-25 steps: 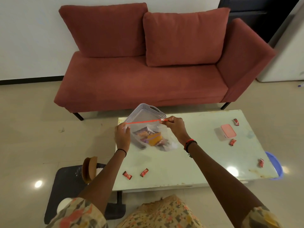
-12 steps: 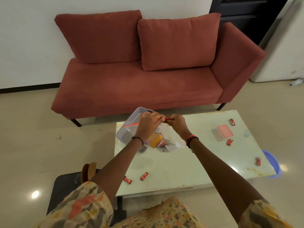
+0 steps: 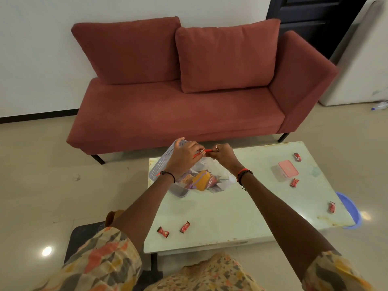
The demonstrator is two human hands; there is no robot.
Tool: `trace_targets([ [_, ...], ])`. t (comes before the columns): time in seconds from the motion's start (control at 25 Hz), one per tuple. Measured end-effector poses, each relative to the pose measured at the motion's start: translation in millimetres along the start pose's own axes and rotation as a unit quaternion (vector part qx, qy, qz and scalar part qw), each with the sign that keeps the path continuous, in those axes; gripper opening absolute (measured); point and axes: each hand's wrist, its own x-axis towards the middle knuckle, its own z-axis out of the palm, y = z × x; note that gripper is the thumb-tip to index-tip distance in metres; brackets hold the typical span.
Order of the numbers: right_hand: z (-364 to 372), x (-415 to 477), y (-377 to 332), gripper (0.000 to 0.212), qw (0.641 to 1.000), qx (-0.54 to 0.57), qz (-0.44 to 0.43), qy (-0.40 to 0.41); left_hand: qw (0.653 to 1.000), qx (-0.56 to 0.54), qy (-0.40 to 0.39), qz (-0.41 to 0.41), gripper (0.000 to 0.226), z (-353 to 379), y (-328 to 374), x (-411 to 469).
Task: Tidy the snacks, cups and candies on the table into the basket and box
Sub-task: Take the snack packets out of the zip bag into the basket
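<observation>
- Head view: both hands meet at the top of a clear zip bag [image 3: 218, 181], held up just above the table's far-left corner.
- The left hand [image 3: 184, 158] pinches the red zip strip [image 3: 201, 153] near its slider; the right hand [image 3: 223, 156] is clenched on the strip's end, right beside it.
- Snack packets [image 3: 202, 180], orange and purple, show through the bag, which hangs in front of the perforated basket [image 3: 165, 162] at that far-left corner. Whether the bag's bottom touches the basket, I cannot tell.
- My read: this is the sealing step, snacks bagged and the zip at its end.
- Next call: lower the bag into the basket, which needs both pinches let go only once it sits inside the rim.
- Plenty left! Two red candies [image 3: 174, 229] lie near the table's front-left edge.
- Three more candies [image 3: 297, 157] are scattered along the right side, well apart from one another.
- The pink-lidded box [image 3: 287, 170] sits shut toward the far-right corner; it wants opening before candies go in.
- No cups visible from here.
</observation>
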Motion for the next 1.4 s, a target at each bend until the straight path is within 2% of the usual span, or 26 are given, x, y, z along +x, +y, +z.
trace_targets([
  [0.08,-3,2,0,0.046,1.000,-0.002,-0.006,-0.001,1.000,-0.006,0.005,-0.003,0.034,2,-2,-1],
  [0.2,-9,0,-3,0.015,1.000,-0.007,-0.001,0.000,0.999,-0.025,0.027,-0.027,0.025,4,-7,-6],
  [0.24,-13,0,-3,0.013,1.000,0.000,-0.001,0.005,0.998,-0.031,0.035,-0.040,0.023,5,-10,-8],
  [0.36,-22,-2,-2,0.032,1.000,0.006,-0.008,0.023,0.996,-0.024,0.047,-0.067,0.020,6,-17,-16],
  [0.72,-42,-3,2,0.025,0.998,0.041,-0.005,0.050,0.986,-0.035,0.017,-0.160,0.015,8,-43,-46],
  [1.08,-65,-6,1,0.045,0.994,0.086,-0.023,0.056,0.978,-0.013,-0.008,-0.207,0.018,9,-60,-77],
  [1.24,-61,-3,-2,0.038,0.994,0.094,-0.036,0.053,0.971,-0.058,-0.027,-0.229,0.018,8,-51,-73],
  [1.32,-56,-1,-6,0.034,0.995,0.078,-0.040,0.043,0.973,-0.099,-0.052,-0.203,0.025,4,-44,-64],
  [1.4,-53,0,-9,0.040,0.997,0.060,-0.044,0.036,0.969,-0.165,-0.072,-0.170,0.032,-2,-34,-50],
])
